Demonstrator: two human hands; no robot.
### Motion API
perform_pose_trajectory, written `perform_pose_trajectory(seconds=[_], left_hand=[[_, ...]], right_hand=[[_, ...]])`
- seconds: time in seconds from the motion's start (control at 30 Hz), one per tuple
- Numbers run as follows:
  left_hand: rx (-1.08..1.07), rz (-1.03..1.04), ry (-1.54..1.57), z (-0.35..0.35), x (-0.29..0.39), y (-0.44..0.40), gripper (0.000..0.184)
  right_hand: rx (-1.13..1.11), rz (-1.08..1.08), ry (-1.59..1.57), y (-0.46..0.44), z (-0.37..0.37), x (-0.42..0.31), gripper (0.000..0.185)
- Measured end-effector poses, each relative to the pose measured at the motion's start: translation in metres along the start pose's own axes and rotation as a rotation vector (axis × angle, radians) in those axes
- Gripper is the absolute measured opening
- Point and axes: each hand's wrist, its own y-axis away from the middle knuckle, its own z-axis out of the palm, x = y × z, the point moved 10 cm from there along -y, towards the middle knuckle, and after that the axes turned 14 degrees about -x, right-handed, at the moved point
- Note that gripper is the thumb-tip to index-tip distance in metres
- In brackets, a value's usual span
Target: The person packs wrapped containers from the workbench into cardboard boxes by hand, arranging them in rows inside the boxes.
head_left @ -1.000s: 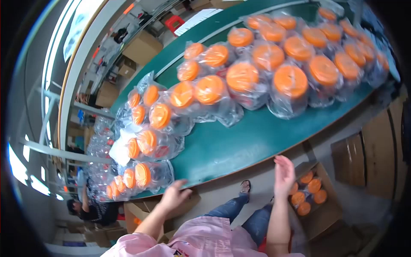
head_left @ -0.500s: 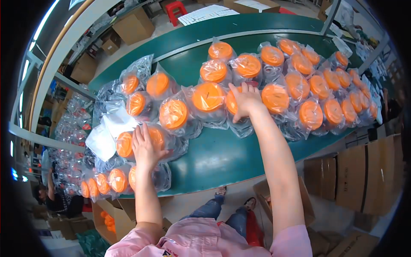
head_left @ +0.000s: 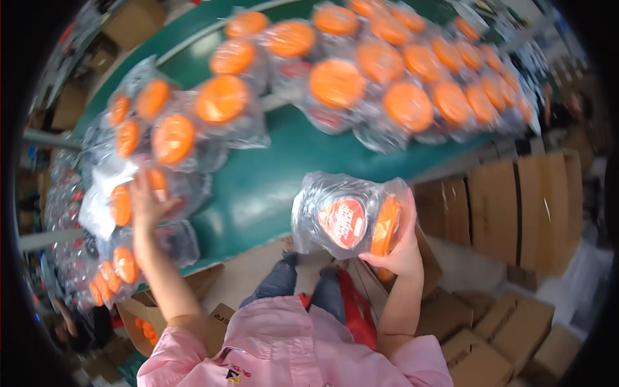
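In my right hand (head_left: 405,242) is a bagged clear jar (head_left: 345,219), gripped by its orange lid end and tipped on its side, above the table's front edge. A red round label with white print shows on the jar. My left hand (head_left: 151,201) lies over another bagged jar with an orange lid (head_left: 156,180), its fingers stretched and the thumb apart. Another orange-lidded jar (head_left: 120,205) stands just left of those fingers. White sheet material (head_left: 97,213) lies beside it.
Rows of bagged orange-lidded jars (head_left: 338,84) stand along the green table (head_left: 258,193). Cardboard boxes (head_left: 493,216) stack at the right, with more boxes (head_left: 516,326) on the floor. An open carton (head_left: 138,316) holding orange items sits below left.
My right hand has taken a jar from the row and brought it toward me, turning it sideways. My left hand stays on its jar; the whole view has shifted.
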Motion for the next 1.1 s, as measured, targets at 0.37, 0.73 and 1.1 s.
perform_pose_trajectory(seconds=[0.37, 0.73, 1.1], left_hand=[[-0.137, 0.105, 0.254, 0.015, -0.097, -0.053, 0.080], [-0.003, 0.175, 0.061, -0.073, 0.155, 0.116, 0.082], [-0.638, 0.570, 0.189, 0.137, 0.403, 0.195, 0.106]], right_hand=[[0.472, 0.674, 0.385, 0.321, -0.159, 0.131, 0.098], [0.508, 1.117, 0.733, 0.419, -0.149, 0.342, 0.093], [0.547, 1.339, 0.711, 0.437, -0.139, 0.524, 0.090]])
